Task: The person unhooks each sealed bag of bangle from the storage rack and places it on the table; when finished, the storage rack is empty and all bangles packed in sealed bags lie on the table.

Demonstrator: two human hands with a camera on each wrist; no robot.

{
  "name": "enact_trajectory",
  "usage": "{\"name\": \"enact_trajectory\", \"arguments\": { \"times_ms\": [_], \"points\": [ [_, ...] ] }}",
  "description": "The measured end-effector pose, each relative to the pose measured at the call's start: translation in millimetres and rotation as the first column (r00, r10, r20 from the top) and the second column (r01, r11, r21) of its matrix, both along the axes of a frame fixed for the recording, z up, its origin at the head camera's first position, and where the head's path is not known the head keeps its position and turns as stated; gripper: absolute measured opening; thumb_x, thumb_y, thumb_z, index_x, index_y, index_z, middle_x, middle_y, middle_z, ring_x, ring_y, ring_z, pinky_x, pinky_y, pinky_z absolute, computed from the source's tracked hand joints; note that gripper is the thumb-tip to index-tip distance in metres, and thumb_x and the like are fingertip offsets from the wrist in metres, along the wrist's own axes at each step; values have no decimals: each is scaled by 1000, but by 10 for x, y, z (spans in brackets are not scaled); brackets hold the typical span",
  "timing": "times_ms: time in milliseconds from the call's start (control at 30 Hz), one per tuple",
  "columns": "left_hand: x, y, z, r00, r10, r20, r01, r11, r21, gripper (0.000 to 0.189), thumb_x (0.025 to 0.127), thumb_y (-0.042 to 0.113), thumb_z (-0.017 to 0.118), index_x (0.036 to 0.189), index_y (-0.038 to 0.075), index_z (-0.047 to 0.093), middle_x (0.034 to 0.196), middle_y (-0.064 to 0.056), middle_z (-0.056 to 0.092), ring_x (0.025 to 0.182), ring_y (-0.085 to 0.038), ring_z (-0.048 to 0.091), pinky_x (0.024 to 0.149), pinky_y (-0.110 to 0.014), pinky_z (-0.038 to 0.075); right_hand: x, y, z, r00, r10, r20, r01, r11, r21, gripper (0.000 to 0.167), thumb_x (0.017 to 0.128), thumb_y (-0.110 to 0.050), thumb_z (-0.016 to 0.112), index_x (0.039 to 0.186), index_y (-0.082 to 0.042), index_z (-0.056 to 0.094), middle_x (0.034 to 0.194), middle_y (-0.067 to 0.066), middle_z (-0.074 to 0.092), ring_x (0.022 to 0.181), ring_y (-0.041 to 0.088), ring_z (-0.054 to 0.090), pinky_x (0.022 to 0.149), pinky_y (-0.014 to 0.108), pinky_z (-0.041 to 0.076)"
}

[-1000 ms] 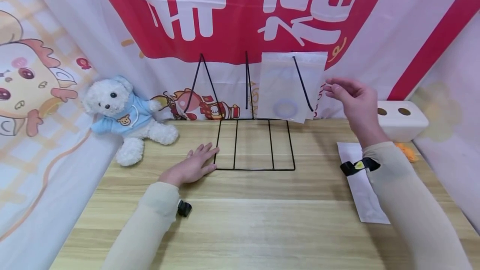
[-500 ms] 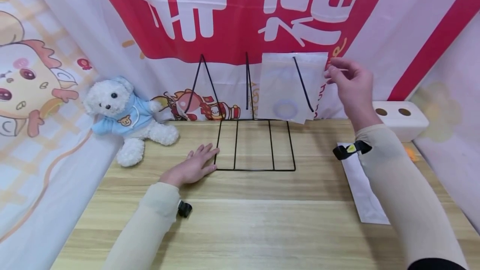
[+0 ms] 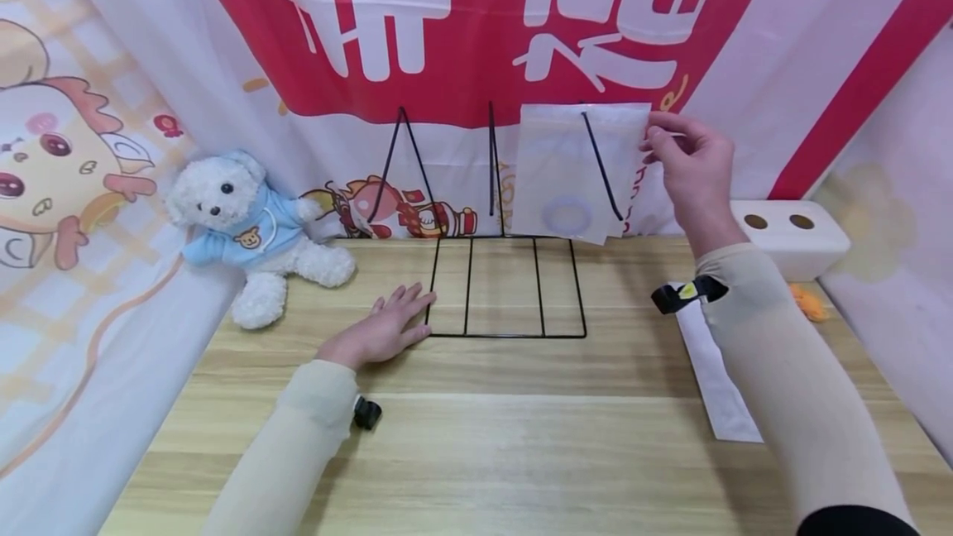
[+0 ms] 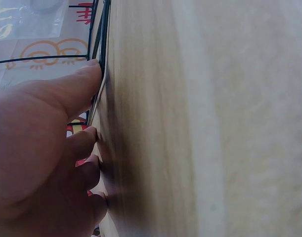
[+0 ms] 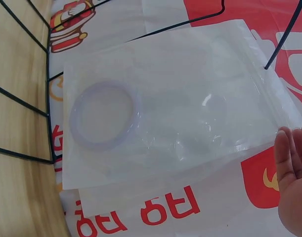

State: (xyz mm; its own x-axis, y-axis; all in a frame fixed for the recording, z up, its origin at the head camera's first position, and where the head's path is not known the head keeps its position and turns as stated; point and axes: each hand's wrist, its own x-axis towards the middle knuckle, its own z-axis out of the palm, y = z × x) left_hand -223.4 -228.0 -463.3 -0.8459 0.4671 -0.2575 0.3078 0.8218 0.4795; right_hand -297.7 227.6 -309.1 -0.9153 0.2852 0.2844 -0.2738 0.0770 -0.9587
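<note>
A black wire display rack stands on the wooden table, its hooks upright at the back. From its right hook hang clear plastic bags, one behind another. The front bag holds a pale lilac bangle. My right hand is at the upper right edge of the bags, thumb and bent fingers right at the corner. I cannot tell whether they pinch it. My left hand lies flat and spread on the table, fingertips at the left side of the rack's base; its thumb reaches the wire.
A white teddy bear in a blue hoodie sits at the back left. On the right are a white box with round holes, an orange fluffy thing and a flat white packet partly under my right forearm. Printed cloth hangs behind.
My right hand has risen and moved left from beside the bags to their upper right corner. My left hand, the rack and the hanging bags look the same.
</note>
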Motion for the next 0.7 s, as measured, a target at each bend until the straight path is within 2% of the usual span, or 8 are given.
{"name": "enact_trajectory", "arguments": {
  "times_ms": [100, 467, 700],
  "points": [
    [0, -1, -5, 1000, -1, 1, 1, 1000, -2, 66, 115, 35, 51, 173, 16, 26, 182, -21, 8, 168, -49, 1, 134, -69, 0, -12, -9, -5, 1000, 3, -10, -3, 999, -36, 33, 103, -28, 75, 134, -17, 78, 118, 2, 76, 101, 16, 70, 89, 19, 60],
    [-1, -1, -3, 1000, 4, 8, -3, 1000, -5, 66, 116, 35, 51, 173, 16, 26, 182, -20, 8, 168, -48, 1, 134, -69, -1, -14, -37, -33, 1000, -21, 4, 21, 999, -49, 33, 102, -31, 76, 133, -19, 78, 121, 3, 74, 102, 15, 70, 96, 21, 60],
    [5, 5, 13, 1000, 4, 9, -4, 1000, -1, 66, 116, 35, 51, 173, 16, 26, 182, -21, 8, 168, -48, 1, 134, -70, 0, -17, -45, -51, 1000, -20, -18, 18, 995, -94, 33, 100, -32, 78, 129, -16, 79, 120, 1, 75, 103, 15, 73, 98, 22, 61]
  ]
}}
